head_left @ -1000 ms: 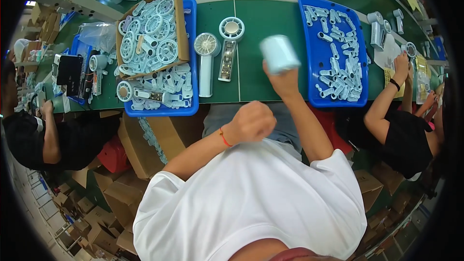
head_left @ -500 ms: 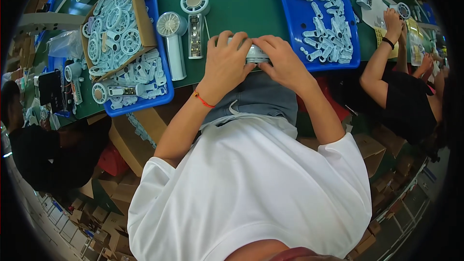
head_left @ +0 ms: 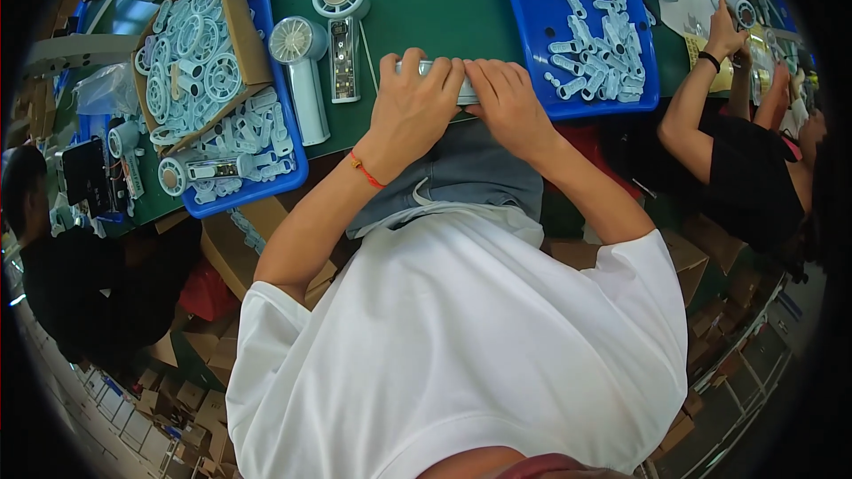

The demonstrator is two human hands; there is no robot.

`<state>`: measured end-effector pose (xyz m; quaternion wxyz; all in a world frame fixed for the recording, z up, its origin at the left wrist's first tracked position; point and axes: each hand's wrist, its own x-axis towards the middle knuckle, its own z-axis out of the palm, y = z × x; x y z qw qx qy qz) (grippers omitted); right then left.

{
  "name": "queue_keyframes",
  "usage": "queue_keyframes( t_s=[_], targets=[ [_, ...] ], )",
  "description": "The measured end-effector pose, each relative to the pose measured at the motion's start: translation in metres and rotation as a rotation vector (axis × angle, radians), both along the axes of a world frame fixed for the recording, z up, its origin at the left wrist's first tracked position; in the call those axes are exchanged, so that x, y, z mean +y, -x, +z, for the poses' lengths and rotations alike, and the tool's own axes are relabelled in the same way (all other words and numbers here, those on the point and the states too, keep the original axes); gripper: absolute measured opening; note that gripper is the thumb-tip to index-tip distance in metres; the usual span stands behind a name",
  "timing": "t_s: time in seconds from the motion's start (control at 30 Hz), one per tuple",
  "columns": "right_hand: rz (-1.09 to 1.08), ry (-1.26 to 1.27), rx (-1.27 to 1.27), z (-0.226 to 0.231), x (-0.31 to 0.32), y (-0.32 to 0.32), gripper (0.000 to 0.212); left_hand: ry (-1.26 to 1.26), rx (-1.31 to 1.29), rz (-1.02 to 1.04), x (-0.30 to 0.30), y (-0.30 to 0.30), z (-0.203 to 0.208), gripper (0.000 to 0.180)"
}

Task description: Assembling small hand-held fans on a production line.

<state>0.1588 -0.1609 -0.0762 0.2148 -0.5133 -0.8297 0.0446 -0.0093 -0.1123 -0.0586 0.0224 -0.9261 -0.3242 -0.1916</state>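
At the table's near edge, my left hand and my right hand are both closed around a pale handheld fan. Most of it is hidden under my fingers; a strip of its casing shows between the hands, and the thumbs press from the near side. Left of my hands, a handheld fan with an open handle lies on the table, circuit parts showing inside. Beside that lies another pale handheld fan, its handle toward me.
On the left, a cardboard box of round fan grilles rests on a blue tray with small casings. Another blue tray on the right holds many handle pieces. Co-workers sit on both sides; one's arm reaches over the table at right.
The fan in my hands has turned, so a longer, flatter strip of casing shows. My right hand's fingers have drawn together and moved closer to my left hand. The view has shifted slightly.
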Motion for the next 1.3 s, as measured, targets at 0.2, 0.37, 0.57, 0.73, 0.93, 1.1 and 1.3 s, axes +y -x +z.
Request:
queue_keyframes(
  t_s=[0.2,0.37,0.57,0.73,0.93,1.1,1.3],
  targets=[
    [-0.005,-0.051,0.007,-0.004,-0.002,0.002,0.059,0.035,-0.045,-0.033,0.004,0.0,0.0,0.029],
    [-0.024,0.001,0.06,-0.001,0.001,0.005,0.058,0.009,-0.005,0.003,0.004,-0.001,-0.002,0.028],
    [-0.017,-0.04,0.058,-0.003,0.001,0.002,0.055,-0.015,0.031,0.01,0.002,-0.002,-0.004,0.024],
    [-0.053,-0.079,0.041,-0.002,-0.003,0.005,0.054,-0.039,0.014,-0.002,0.003,-0.003,-0.005,0.024],
    [-0.068,0.163,0.126,0.018,0.001,0.001,0.053,0.105,-0.062,-0.004,0.004,0.003,0.016,0.052],
    [-0.264,0.507,0.69,0.049,0.007,0.001,0.055,0.959,-1.424,0.134,-0.016,-0.004,0.015,0.097],
    [0.059,0.237,0.541,0.084,0.038,0.001,0.041,1.282,-1.493,0.155,0.016,-0.019,0.048,0.04]
  ],
)
